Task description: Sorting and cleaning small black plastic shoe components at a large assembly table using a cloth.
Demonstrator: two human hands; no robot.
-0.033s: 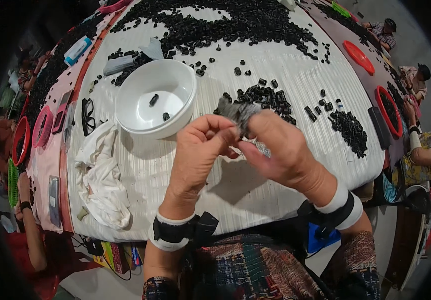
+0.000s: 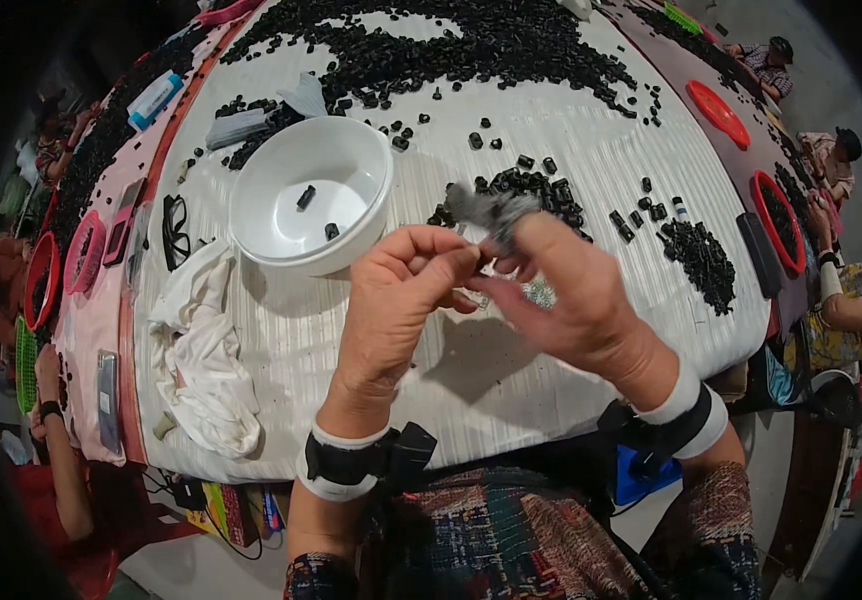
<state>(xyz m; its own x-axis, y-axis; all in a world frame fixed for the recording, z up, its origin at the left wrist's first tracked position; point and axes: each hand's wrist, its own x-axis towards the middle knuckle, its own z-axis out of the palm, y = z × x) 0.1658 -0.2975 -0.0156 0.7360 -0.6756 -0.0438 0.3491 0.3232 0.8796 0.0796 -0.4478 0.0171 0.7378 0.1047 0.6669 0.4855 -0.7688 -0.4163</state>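
While both hands meet at frame centre above the white table (image 2: 591,150) | white bowl (image 2: 313,192) lies upper left of the grip, nearer the left hand (image 2: 396,300) | right hand (image 2: 561,290) pinches a grey blurred piece (image 2: 491,212), long axis unclear | left fingertips closed beside it, hold uncertain

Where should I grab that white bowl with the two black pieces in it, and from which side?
Take the white bowl by its near rim, coming from the person's side just ahead of the left hand. It stands upright and open, so the thin rim probably suits a pinch, thumb inside. The white cloth lies to its lower left and black pieces to its right.
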